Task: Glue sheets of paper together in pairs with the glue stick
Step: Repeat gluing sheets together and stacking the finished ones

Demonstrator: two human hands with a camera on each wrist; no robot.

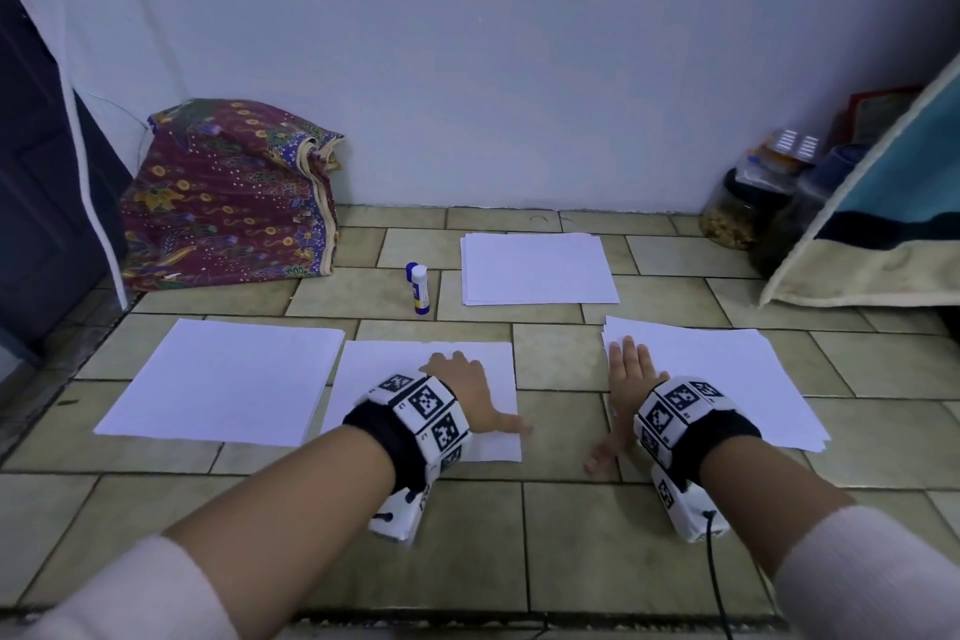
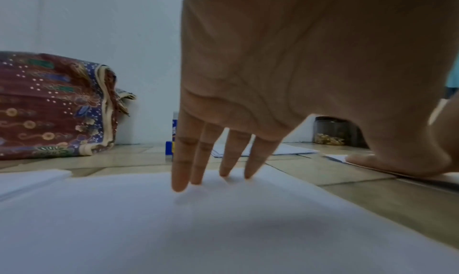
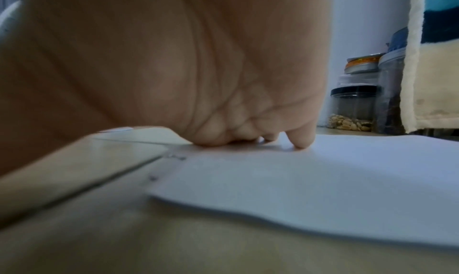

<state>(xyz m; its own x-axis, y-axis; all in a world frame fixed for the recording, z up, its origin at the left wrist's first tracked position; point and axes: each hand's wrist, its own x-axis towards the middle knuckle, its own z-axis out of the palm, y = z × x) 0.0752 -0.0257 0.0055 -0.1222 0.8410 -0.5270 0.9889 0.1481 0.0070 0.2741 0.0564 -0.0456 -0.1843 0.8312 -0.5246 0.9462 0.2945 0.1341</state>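
Four left fingers [image 2: 182,172] on paper [image 2: 174,229]; head view hides them

Bare floor [image 1: 561,359] was left open between the middle sheet [image 1: 395,364] and the right stack [image 1: 737,369]. Farther back, the upright glue stick [image 1: 418,288] stood just beside the far stack [image 1: 537,268], with a folded cloth [image 1: 228,192] and jars [image 1: 732,211] ranged along the wall.

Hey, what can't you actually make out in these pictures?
- Glue stick: label too small in the head view; left hand hides most of it in the left wrist view.
- Sheet counts in the paper stacks: edges too fine.
- Right hand: fingers blurred, mostly hidden behind the palm in the right wrist view.
- Jars: partly behind the blanket.
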